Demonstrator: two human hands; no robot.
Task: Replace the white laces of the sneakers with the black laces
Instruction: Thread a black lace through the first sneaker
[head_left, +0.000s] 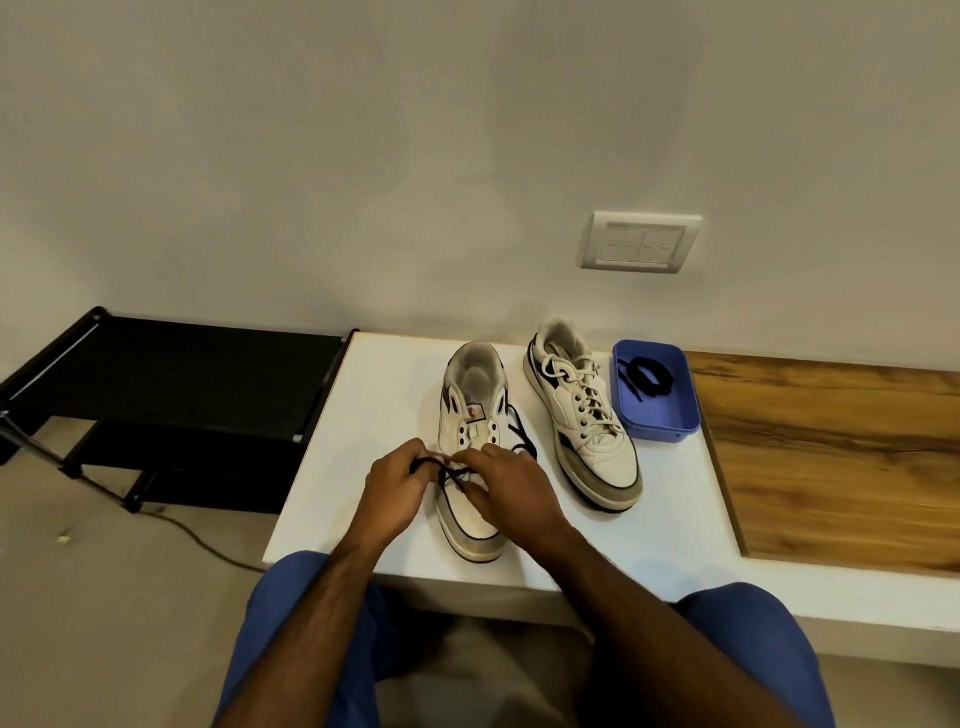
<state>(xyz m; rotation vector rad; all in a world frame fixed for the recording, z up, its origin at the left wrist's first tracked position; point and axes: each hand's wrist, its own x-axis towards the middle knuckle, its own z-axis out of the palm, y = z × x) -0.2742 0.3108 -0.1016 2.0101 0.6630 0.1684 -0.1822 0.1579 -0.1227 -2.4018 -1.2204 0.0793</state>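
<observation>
Two white sneakers stand on the white table (670, 519), toes toward me. The left sneaker (475, 415) has no white lace; a black lace (522, 439) runs through its lower eyelets and trails off its right side. My left hand (397, 493) pinches one end of that black lace at the sneaker's left edge. My right hand (511, 493) covers the lower eyelets and grips the lace there. The right sneaker (587, 415) still carries its white laces (582, 382). A second black lace (647, 376) lies coiled in a blue tray (657, 415).
The blue tray sits at the table's back right, next to the right sneaker. A wood-grain surface (831, 457) adjoins the table on the right. A black rack (171, 395) stands to the left, with a cable on the floor. A wall switch plate (641, 241) is behind.
</observation>
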